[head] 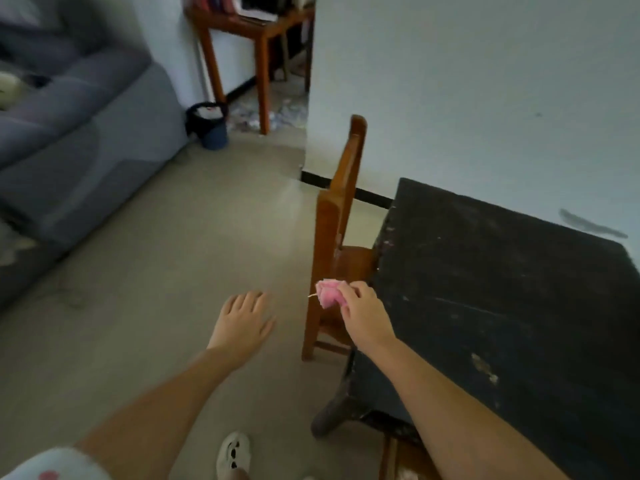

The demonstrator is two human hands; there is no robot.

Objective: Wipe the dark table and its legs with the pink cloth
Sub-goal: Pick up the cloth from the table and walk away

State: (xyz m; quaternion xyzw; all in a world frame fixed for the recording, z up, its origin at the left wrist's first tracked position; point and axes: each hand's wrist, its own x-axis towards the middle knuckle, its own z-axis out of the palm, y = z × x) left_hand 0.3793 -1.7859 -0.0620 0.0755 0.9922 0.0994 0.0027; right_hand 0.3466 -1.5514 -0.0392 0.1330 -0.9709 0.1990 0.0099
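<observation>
From the head cam, the right hand (363, 315) has the pink cloth (329, 292) bunched up in its fingers, held just off the near-left edge of the dark counter (502, 289) beside the wooden chair (341, 216), while the left hand (242, 323) hangs open and empty over the floor. Honestly it looks like barely started: the top is scuffed and speckled with pale marks, and I'd guess the curved leg (334, 410) down below hasn't been touched yet either.

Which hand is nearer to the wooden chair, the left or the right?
The right hand. It holds the pink cloth directly in front of the wooden chair, overlapping it in view. The left hand hovers open over the floor, clearly left of the chair.
</observation>
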